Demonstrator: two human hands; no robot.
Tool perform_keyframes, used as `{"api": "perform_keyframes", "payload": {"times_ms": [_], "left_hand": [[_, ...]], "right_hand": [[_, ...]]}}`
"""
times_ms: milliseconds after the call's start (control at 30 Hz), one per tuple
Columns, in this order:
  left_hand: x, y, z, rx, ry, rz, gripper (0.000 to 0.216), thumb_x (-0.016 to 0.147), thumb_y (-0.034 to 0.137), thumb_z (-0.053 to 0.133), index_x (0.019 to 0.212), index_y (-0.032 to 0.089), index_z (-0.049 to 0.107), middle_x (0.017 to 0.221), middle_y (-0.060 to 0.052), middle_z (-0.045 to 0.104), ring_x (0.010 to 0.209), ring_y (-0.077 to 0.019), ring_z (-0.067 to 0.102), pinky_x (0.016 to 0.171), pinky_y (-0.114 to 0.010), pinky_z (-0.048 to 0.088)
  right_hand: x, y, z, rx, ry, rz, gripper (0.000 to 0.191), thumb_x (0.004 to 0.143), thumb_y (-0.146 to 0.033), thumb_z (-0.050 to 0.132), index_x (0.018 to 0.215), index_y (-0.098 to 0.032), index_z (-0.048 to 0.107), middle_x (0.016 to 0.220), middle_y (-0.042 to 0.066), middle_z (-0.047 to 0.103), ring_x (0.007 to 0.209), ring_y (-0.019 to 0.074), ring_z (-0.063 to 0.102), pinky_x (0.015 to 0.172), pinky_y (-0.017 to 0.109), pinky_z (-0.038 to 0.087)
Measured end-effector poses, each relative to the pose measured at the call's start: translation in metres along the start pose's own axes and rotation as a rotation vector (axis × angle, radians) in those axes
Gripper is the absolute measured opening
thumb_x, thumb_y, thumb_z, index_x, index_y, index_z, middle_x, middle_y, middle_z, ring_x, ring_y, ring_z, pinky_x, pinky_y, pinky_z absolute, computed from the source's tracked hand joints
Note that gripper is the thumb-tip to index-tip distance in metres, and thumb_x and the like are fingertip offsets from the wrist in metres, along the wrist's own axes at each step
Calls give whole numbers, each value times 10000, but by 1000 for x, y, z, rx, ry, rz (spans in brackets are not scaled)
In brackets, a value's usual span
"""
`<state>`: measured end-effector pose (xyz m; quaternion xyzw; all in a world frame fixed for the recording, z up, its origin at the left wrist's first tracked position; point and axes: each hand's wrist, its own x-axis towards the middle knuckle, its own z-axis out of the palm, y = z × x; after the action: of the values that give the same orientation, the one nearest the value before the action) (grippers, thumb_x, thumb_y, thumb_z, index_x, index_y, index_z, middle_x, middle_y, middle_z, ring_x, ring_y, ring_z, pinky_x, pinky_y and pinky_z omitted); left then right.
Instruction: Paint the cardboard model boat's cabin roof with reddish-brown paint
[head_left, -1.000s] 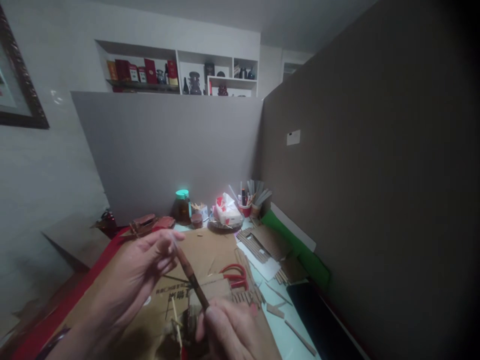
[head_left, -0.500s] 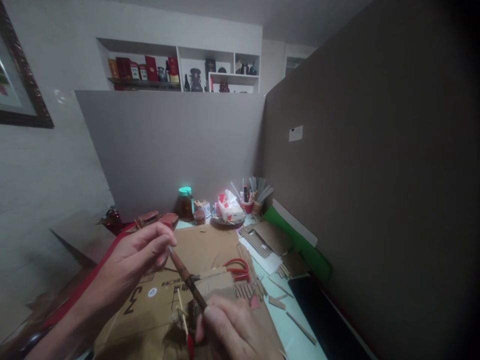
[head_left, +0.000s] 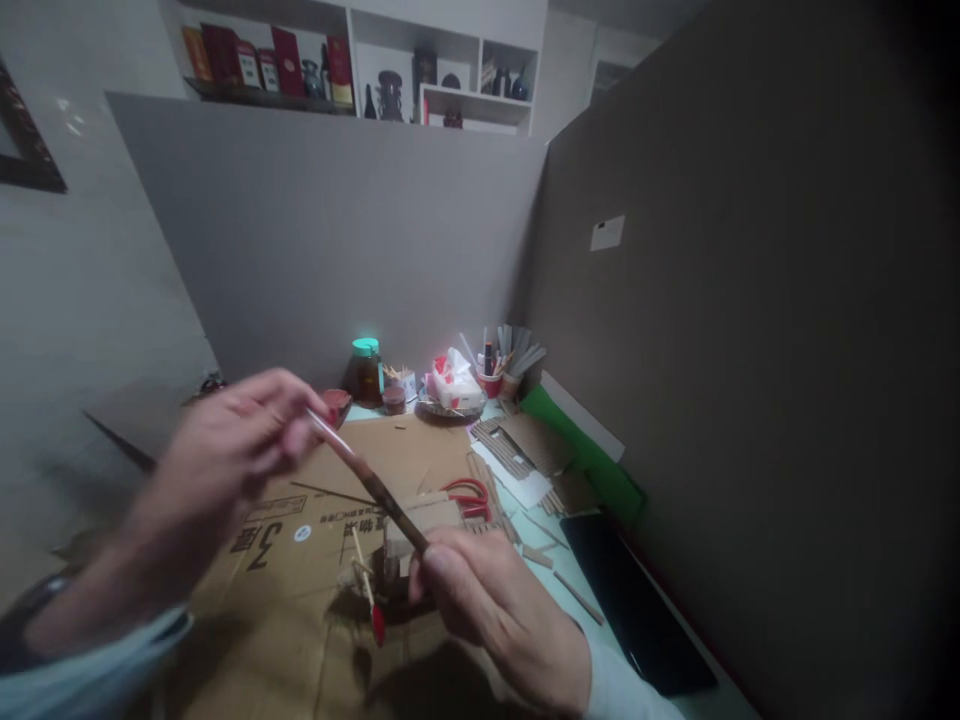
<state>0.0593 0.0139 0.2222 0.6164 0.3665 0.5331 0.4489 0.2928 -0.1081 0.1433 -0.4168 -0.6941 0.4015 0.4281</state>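
Observation:
My right hand (head_left: 502, 610) is closed round the lower end of a slender brown, brush-like stick (head_left: 382, 495), which slants up to the left over the cardboard. A pale, shiny, tube-like piece (head_left: 331, 432) lies in line with its upper end. At that piece's far end, my left hand (head_left: 247, 430), somewhat blurred, has its fingers pinched together. Below the stick, a small cardboard construction (head_left: 397, 560) stands on a printed cardboard sheet (head_left: 277, 620). Leaning there is a thin wooden stick (head_left: 362, 560) with a red piece (head_left: 378, 625) at its lower end.
Red-handled scissors (head_left: 469, 498) lie behind the construction. Cardboard strips (head_left: 577, 597) and a black flat panel (head_left: 637, 600) are on the right. Along the back stand a green-lidded jar (head_left: 367, 375), a tissue pack (head_left: 457, 385) and pen cups (head_left: 490, 385). Grey boards (head_left: 337, 230) enclose the back and right.
My left hand has moved up and left, away from the brown stick's tip, and the pale piece now shows between them. My right hand still grips the stick. The view has tilted down.

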Motion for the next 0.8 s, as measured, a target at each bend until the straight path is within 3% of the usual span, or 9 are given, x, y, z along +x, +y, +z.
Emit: {"api": "perform_keyframes", "payload": {"times_ms": [67,100,167,233,300,367,500,800], "left_hand": [[16,3,-22,-44,185,131,179,817,434,806,787,299,693,588,49,410,544,-82,417,540,-172,445],[25,2,-33,-34,229,168,192,833,422,802,759,292,681,589,51,404,525,-75,352,545,-155,449],[41,-9,-47,15,223,117,270,823,455,811,726,232,694,591,26,497,514,-63,332,427,-144,306],[55,-33,-47,36,147,32,320,810,477,824,766,185,701,587,19,527,492,-65,365,398,-161,267],[70,-65,-36,36,87,-31,309,908,415,752,783,151,652,580,61,478,457,-56,337,396,-168,245],[84,-99,-18,31,30,-94,289,986,354,678,793,146,620,622,69,496,460,-52,371,414,-173,306],[108,-154,20,71,-158,-238,245,992,296,683,814,142,615,657,67,518,493,-62,439,443,-180,370],[116,-221,71,228,-480,-426,271,1003,380,660,866,153,606,708,51,556,497,-66,442,449,-194,386]], "right_hand": [[-9,4,-10,9,39,45,511,1063,-569,451,801,-184,661,599,-38,460,567,117,435,602,256,344],[-13,7,-16,27,85,73,519,1065,-581,453,790,-186,650,584,-50,426,553,116,402,588,260,326],[-19,16,-27,85,234,125,544,1089,-593,378,798,-196,609,559,-76,344,533,118,313,567,264,295],[-21,24,-34,135,369,147,548,1106,-595,310,864,-197,600,548,-88,323,537,126,266,574,267,285],[-21,29,-37,178,441,166,544,1097,-617,328,913,-189,608,548,-88,350,553,132,267,604,272,294],[-21,32,-38,217,472,190,552,1070,-655,388,908,-179,618,551,-83,366,563,133,279,629,280,302],[-24,31,-38,247,545,221,574,1033,-703,438,905,-176,626,547,-86,364,556,130,277,634,287,301],[-22,25,-35,232,537,265,638,1001,-773,416,850,-199,649,564,-66,337,555,133,321,597,289,280]]}}
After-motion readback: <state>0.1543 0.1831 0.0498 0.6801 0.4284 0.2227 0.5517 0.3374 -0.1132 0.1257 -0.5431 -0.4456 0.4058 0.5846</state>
